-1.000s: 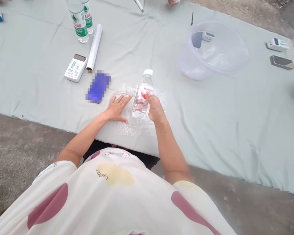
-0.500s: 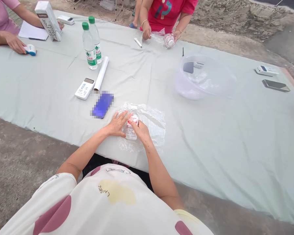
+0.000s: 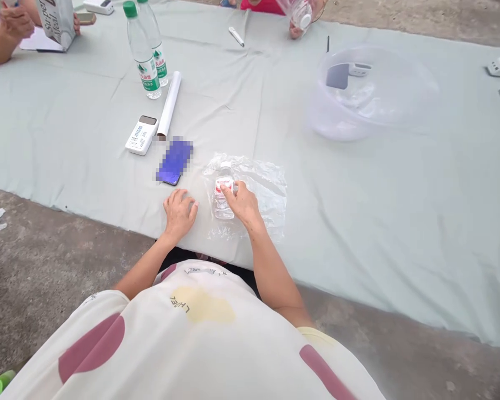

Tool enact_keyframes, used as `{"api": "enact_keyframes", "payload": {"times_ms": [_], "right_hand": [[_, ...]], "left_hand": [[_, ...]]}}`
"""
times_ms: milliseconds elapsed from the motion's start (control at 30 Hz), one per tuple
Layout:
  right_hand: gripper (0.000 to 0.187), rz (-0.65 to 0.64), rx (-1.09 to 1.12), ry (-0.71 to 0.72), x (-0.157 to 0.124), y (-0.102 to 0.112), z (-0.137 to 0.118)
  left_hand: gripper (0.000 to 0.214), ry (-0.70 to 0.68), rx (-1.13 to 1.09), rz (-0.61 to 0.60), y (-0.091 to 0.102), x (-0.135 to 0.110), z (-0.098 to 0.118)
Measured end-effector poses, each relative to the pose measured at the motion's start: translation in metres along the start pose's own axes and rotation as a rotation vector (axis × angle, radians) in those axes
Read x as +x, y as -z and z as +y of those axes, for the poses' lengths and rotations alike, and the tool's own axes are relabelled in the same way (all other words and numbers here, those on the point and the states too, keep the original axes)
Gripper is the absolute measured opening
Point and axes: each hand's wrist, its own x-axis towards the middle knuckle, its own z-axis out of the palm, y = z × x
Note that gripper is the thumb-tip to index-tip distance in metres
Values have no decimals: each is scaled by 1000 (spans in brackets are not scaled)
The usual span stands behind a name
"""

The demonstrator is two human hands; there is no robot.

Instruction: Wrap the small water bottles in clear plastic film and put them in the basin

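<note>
A small clear plastic bottle (image 3: 223, 208) with a white cap and a red-and-white label lies on a crinkled clear plastic bag (image 3: 270, 191) near the table's front edge. My right hand (image 3: 245, 206) grips the bottle's right side, its thumb across the label and the other fingers partly hidden. To the left, my left hand (image 3: 180, 214) rests on the cloth with fingers loosely bent and apart, holding nothing. It sits clear of both bottle and bag. Just beyond it lies a phone (image 3: 175, 161) with a blurred blue screen.
Two green-capped water bottles (image 3: 145, 61), a white paper roll (image 3: 169, 105) and a white power bank (image 3: 141, 135) stand or lie ahead left. A translucent basin (image 3: 337, 125) is at the right. Across the table, a co-worker's hand (image 3: 295, 30) holds another clear bottle.
My left hand has come off the bottle and moved left onto the cloth. My right hand stays on the bottle. The view has tilted down.
</note>
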Motion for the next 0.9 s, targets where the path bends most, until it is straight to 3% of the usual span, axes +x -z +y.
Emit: {"api": "enact_keyframes", "payload": {"times_ms": [200, 367, 500, 600, 667, 700, 800, 833, 900], "right_hand": [[71, 35, 71, 53, -10, -1, 1], [42, 77, -71, 118, -21, 4, 4], [35, 27, -85, 77, -22, 23, 14], [35, 188, 34, 72, -23, 38, 19], [37, 307, 93, 214, -23, 43, 16], [37, 304, 101, 330, -23, 43, 14], [35, 65, 40, 648, -11, 38, 7], [33, -3, 4, 689, -4, 36, 7], [32, -23, -39, 663, 15, 36, 12]], "left_hand": [[39, -81, -169, -114, -13, -5, 27], [49, -189, -350, -144, -21, -8, 51], [50, -326, -244, -111, -30, -10, 70], [50, -390, -82, -130, -34, -9, 84], [52, -416, -5, -155, -35, -8, 92], [54, -424, 24, -167, -36, -7, 97], [60, -440, 105, -211, -39, -4, 109], [60, -446, 129, -229, -41, -4, 112], [60, -469, 169, -257, -45, -3, 118]]}}
